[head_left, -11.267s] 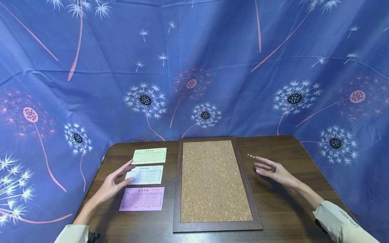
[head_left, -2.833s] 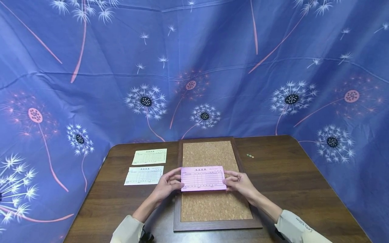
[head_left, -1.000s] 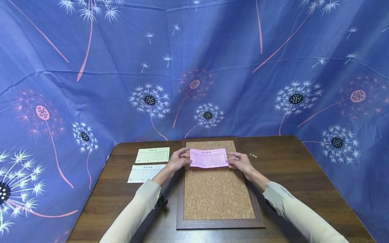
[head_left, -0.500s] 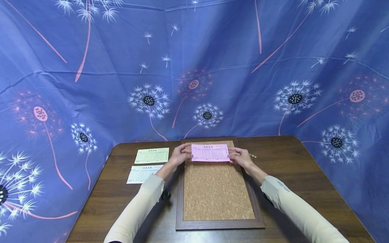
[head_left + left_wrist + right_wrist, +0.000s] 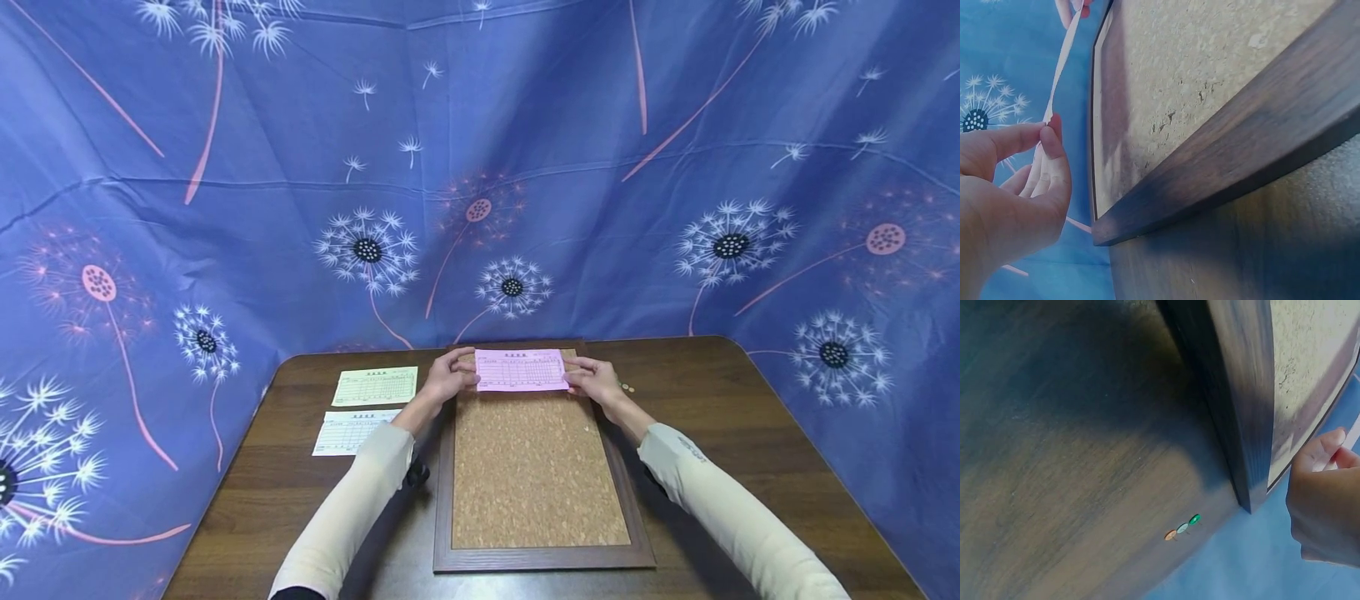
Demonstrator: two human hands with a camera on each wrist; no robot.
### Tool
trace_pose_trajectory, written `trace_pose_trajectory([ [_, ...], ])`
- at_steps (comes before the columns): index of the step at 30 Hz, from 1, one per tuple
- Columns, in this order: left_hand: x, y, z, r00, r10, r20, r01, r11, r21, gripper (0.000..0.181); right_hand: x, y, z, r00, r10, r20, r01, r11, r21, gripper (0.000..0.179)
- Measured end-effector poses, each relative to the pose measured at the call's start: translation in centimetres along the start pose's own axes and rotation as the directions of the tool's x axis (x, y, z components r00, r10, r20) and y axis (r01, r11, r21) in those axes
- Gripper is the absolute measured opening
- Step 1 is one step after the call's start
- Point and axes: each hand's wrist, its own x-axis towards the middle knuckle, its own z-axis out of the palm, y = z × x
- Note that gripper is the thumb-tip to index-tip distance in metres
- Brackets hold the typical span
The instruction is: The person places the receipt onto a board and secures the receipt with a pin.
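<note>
A pink printed form slip (image 5: 521,370) is stretched between my two hands over the far end of the framed cork board (image 5: 536,475). My left hand (image 5: 444,379) pinches its left edge between thumb and fingers. At the right edge, my right hand (image 5: 597,382) pinches it the same way. In the left wrist view the slip (image 5: 1063,59) shows nearly edge-on, raised off the cork, with a shadow band on the board beside it. The right wrist view shows only a strip of the slip (image 5: 1354,432) past my right hand (image 5: 1325,494).
A green form slip (image 5: 375,386) and a white form slip (image 5: 348,433), partly covered by my left sleeve, lie left of the board. Thumbtacks in orange, white and green (image 5: 1194,519) lie right of its frame. A blue dandelion-print cloth (image 5: 480,167) hangs behind the table (image 5: 735,417).
The pink slip, first flat on the table below the white one, was picked up and brought over the board. Over the last second both hands have moved it slightly farther toward the far frame.
</note>
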Motion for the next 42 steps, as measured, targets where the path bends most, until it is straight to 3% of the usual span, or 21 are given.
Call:
trace_pose_trajectory([
  [8,0.5,-0.1,0.1,1.000,0.000,-0.017,0.000,1.000,0.016,0.059,0.8,0.3,0.0,1.000,0.017,0.009,-0.017,1.000,0.026,0.049],
  [20,1.3,-1.1,0.1,0.998,-0.043,-0.041,0.045,0.998,0.033,0.054,1.5,0.3,0.5,0.999,0.043,-0.010,-0.044,0.999,-0.012,0.046],
  [42,2.1,-2.9,0.1,0.997,-0.008,-0.072,0.014,0.997,0.080,0.035,2.4,1.0,1.3,0.998,0.038,-0.046,-0.044,0.991,-0.124,0.039],
])
